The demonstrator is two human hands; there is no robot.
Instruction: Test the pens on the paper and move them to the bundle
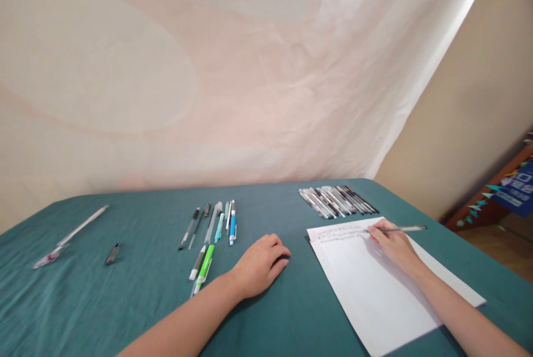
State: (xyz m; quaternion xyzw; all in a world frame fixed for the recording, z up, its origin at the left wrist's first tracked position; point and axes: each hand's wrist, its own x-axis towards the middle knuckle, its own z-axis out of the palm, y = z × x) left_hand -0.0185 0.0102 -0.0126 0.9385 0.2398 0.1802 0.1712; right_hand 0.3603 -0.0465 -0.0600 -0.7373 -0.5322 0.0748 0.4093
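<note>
My right hand [393, 249] is closed around a slim pen [410, 228], its barrel slanting out to the right. The pen's tip meets a white sheet of paper [370, 301], near the end of a few lines of small dark writing at the sheet's top. Another sheet seems to lie underneath. My left hand [260, 265] rests palm down on the green cloth, to the left of the paper, with nothing in it; its fingers are relaxed and slightly bent, the thumb apart. Closest to it on the left are a green pen [205, 268] and a grey-and-white pen [197, 262].
Beyond the paper lies a row of many pens [337, 201]. Several loose pens, one blue and white [232, 228], lie left of centre. Farther left are a short dark item [112, 254] and a long white stick-like item [83, 225]. A pale curtain [250, 96] hangs behind the table.
</note>
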